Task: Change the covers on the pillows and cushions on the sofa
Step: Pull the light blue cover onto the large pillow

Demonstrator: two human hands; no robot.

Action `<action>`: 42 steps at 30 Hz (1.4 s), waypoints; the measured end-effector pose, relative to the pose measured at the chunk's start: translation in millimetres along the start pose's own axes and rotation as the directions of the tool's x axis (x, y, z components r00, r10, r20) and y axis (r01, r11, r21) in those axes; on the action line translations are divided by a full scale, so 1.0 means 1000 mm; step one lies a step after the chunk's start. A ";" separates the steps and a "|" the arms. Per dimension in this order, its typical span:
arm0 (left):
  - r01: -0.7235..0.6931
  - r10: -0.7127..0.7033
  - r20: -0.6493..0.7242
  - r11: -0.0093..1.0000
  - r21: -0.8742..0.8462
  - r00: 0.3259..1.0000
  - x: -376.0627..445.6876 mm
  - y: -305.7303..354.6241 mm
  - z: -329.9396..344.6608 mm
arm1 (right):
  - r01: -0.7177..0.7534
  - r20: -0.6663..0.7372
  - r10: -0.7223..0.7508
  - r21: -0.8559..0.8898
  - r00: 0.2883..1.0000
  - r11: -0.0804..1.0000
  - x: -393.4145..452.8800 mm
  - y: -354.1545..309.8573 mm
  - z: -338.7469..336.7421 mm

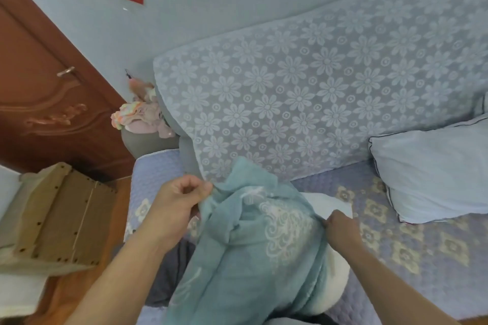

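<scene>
We find the teal cover (pixel 253 245) half over the white pillow (pixel 332 266) at the sofa seat's (pixel 396 258) front edge, our left hand (pixel 177 200) pinching its upper edge, our right hand (pixel 340 227) pinching its side. We judge even pulls, corners seated first, best prevent bunching.

Teal cover (pixel 245 253): soft matt cloth w/ pale woven pattern. Sofa back throw (pixel 317 92): lace-like floral cloth. Seat pad (pixel 412 245): quilted cloth. Door (pixel 39 87), far left: glossy carved wood, metal handle (pixel 66 71).
</scene>
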State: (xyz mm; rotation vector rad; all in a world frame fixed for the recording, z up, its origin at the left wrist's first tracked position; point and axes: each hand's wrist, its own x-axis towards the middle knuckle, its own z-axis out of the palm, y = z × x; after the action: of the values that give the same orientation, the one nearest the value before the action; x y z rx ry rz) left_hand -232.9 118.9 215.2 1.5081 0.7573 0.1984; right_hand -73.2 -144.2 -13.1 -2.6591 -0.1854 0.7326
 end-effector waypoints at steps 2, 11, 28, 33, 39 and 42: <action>0.096 -0.095 0.030 0.995 -0.007 0.995 0.008 -0.013 -0.009 | 0.061 0.096 -0.049 -0.122 0.994 0.991 0.004 0.002 -0.004; -0.139 0.255 -0.124 0.803 0.580 0.959 0.025 -0.109 0.017 | 0.112 0.199 -0.049 -0.318 0.979 0.942 0.004 0.012 -0.008; -0.132 0.497 -0.137 0.469 0.873 0.857 0.001 -0.185 0.036 | 0.076 0.069 -0.063 -0.202 0.996 0.976 0.015 0.010 -0.007; -0.103 0.458 -0.218 0.578 0.809 0.862 -0.006 -0.184 0.033 | 0.074 0.073 -0.061 -0.199 0.996 0.977 0.023 -0.010 -0.014; -0.130 0.448 -0.167 0.559 0.819 0.878 0.018 -0.181 0.029 | 0.063 0.102 -0.046 -0.168 0.994 0.984 0.023 -0.015 -0.016; -0.119 0.389 -0.151 0.589 0.799 0.909 0.027 -0.175 0.025 | 0.069 0.100 -0.053 -0.167 0.994 0.983 0.022 -0.018 -0.020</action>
State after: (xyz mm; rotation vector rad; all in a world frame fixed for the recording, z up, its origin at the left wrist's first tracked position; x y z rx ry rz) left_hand -256.5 96.5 39.5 2.4878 0.9323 0.3679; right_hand -44.1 -129.1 -0.6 -2.7663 -0.3694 0.8588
